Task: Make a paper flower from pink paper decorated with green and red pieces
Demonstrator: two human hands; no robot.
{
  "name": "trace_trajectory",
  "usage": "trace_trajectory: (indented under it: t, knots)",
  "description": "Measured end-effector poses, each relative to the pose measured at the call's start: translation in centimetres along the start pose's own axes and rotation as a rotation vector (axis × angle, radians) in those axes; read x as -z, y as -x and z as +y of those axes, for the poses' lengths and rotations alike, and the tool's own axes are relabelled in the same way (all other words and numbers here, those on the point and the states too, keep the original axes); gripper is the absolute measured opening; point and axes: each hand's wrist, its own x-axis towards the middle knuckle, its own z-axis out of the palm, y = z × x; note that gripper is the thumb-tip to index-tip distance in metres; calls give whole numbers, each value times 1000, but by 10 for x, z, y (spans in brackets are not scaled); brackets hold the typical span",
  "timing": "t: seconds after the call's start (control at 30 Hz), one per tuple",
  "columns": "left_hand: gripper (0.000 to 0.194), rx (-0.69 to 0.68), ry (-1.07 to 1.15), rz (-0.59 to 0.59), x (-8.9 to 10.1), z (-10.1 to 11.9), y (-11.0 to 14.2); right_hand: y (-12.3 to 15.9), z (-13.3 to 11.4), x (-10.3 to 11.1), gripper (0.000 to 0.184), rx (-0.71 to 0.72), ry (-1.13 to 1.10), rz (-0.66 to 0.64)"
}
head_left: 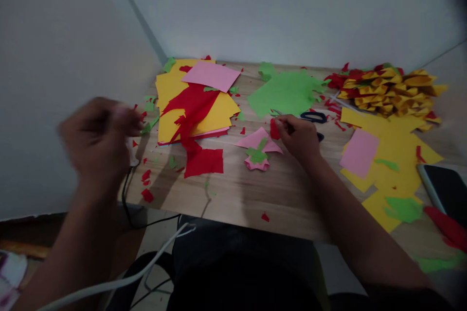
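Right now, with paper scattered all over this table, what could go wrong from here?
The right hand, holding a red paper piece, is right beside the scissors; it might bump them or get nicked.

The small pink-and-green paper shape lies loose in front of that hand, so a careless sweep could shift or crumple it.

A black cable hangs over the table edge near the left forearm and could get snagged.

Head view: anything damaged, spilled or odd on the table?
Mostly litter: small red scraps lie strewn across the table, one near its front edge. The green sheet is ragged at its right end, and the red strip has jagged edges, as if torn. Nothing looks spilled.
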Motion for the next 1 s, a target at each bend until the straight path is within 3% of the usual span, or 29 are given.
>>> trace_trajectory:
  t: [0.1,0.2,0.3,0.37,0.5,1.0]
  knots:
    - [20,-98,207,-487,-70,41,-3,9,1,-6,27,3,142,-53]
    - [18,-219,193,-838,-135,47,4,17,2,-8,23,-25,244,-161]
    - [20,-257,95,-891,-182,29,17,18,2,-10,23,-37,249,-215]
    - [25,-315,25,-906,-199,15,25,17,3,-11,23,-32,229,-231]
    - [30,-462,-53,-957,-205,0,38,16,4,-14,25,-44,215,-251]
    - [27,-439,-67,-889,-201,-3,45,22,-5,-14,23,-56,212,-305]
